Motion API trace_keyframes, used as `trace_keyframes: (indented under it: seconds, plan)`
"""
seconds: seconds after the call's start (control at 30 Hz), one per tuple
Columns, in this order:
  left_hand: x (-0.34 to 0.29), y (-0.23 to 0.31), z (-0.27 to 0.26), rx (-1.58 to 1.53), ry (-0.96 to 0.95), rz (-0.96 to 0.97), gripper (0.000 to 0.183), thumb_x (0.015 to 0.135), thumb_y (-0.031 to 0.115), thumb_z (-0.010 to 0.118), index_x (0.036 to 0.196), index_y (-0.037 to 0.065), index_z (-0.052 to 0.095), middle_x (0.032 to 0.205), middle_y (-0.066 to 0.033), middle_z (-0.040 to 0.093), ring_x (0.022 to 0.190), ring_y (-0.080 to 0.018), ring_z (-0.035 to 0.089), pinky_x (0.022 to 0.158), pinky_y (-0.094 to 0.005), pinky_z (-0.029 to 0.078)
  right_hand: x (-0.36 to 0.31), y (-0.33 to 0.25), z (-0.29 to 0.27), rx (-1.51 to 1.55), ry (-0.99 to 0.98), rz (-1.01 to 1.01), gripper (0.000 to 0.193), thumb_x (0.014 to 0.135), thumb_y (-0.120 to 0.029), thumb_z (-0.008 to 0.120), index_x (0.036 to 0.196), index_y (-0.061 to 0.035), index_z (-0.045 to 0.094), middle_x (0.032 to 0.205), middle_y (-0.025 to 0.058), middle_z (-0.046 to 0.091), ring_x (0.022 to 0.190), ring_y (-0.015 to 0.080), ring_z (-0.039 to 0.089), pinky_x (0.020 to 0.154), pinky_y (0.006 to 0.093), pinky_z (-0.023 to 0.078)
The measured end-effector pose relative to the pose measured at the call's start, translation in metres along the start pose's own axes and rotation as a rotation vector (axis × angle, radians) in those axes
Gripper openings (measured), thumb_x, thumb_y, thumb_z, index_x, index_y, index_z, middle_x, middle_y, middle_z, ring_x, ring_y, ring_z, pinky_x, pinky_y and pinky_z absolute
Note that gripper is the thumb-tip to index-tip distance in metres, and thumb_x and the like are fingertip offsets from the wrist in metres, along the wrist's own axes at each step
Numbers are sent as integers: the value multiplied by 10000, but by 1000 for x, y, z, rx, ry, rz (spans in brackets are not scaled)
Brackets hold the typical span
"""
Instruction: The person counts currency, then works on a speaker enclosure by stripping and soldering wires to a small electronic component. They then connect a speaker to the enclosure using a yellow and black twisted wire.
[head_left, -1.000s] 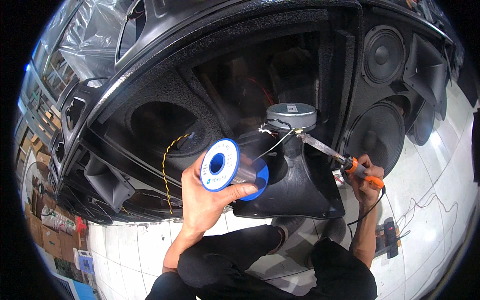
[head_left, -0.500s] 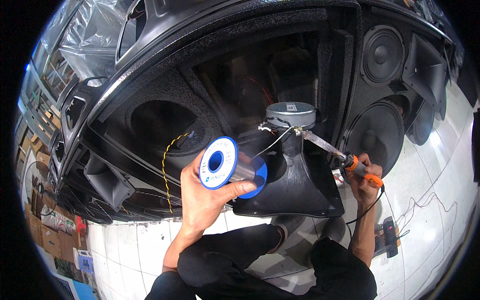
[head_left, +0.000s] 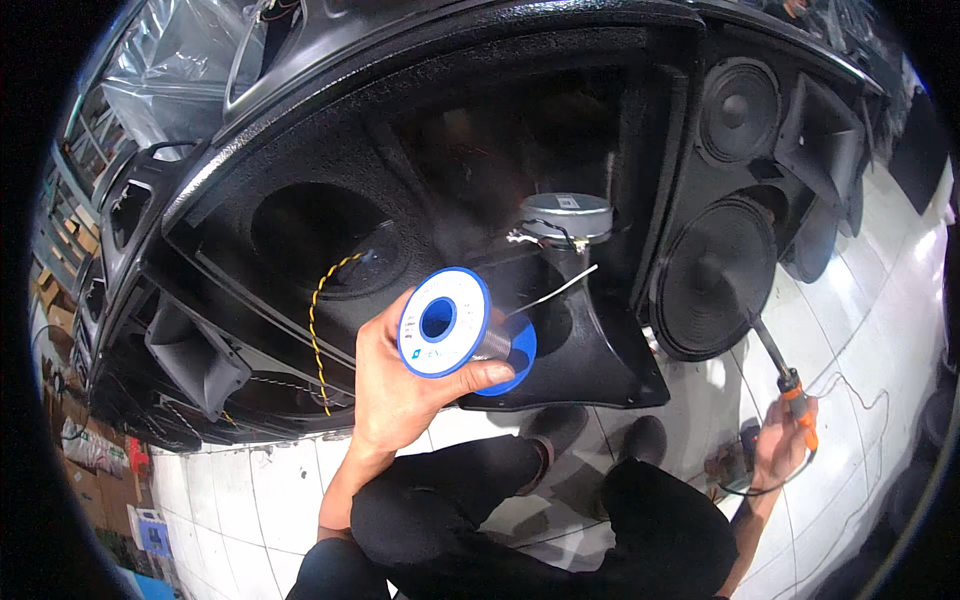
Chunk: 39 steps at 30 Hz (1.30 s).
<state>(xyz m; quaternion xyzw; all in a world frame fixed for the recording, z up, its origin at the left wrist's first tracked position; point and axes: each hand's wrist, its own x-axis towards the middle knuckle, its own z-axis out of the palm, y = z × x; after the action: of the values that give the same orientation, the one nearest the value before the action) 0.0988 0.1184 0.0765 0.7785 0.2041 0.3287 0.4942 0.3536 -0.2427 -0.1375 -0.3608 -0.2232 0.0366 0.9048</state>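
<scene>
At the middle of the scene, silver driver [head_left: 566, 217]: it is sitting at the narrow far end of the black horn [head_left: 600, 345], whose flared end is spreading toward the near side.
Terminal [head_left: 580, 246]: it is showing as a small pale spot on the driver's near side, with dark wires [head_left: 548, 232] running beside it.
Left hand [head_left: 400, 395]: it is holding the solder spool [head_left: 467, 331] from the left, thumb along the near side; the driver is lying far and to the right of it.
Solder strand [head_left: 566, 285]: it is reaching from the spool to the right and far, its free end appearing just short of the terminal on the near side; the depth between them cannot be told.
Right hand [head_left: 780, 445]: it is gripping the soldering iron [head_left: 788, 385] by its orange-and-dark handle; the driver is lying far and to the left of it.
Iron's long axis: it is running far and slightly left, the tip appearing over the right edge of the large speaker cone [head_left: 715, 285], well apart from the terminal.
Nearer hand: the left is being the closer one to the driver.
Left of the spool: a twisted yellow-and-black wire [head_left: 313, 310] is hanging.
</scene>
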Motion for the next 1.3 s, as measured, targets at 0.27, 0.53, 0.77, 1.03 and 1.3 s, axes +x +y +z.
trace_keyframes:
  seconds: [0.27,0.53,0.77,1.03,1.3]
  plan:
    - [-13,-3,-3,-40,67,-14,565,687,-13,828,1225,-27,654,1073,-139,729,961,-218,714,888,-337,561,-84,-103,-34,-1034,486,73,353,1038,-222,565,1259,42,644,975,83,679,848,125,610,765,293,488]
    - [2,-41,-48,-128,237,161,471,978,283,651,1323,-30,585,1235,-184,657,1198,-235,624,1162,-421,401,-161,-95,-49,-1384,573,156,226,977,-152,646,1071,26,747,799,96,717,645,129,639,587,264,512]
    - [-41,-70,-69,-146,450,137,389,994,251,626,1240,-49,616,1191,-193,648,1156,-287,637,1092,-416,462,-177,-82,-50,-1612,565,264,224,955,-162,647,1027,20,759,697,108,685,605,147,606,593,294,504]
    - [-124,-119,-97,54,767,-279,171,940,125,704,1054,2,667,989,-80,671,873,-159,626,797,-292,493,-187,-44,-129,-1177,420,327,336,1003,-239,641,1217,14,700,1052,93,749,912,140,680,832,276,533]
    - [-182,-185,-31,-140,587,-1002,291,900,147,775,1107,-32,675,992,-85,684,826,-119,590,736,-277,485,-241,-25,-239,-1277,494,548,400,1007,-228,571,1245,83,648,1076,112,711,941,213,652,848,350,524]
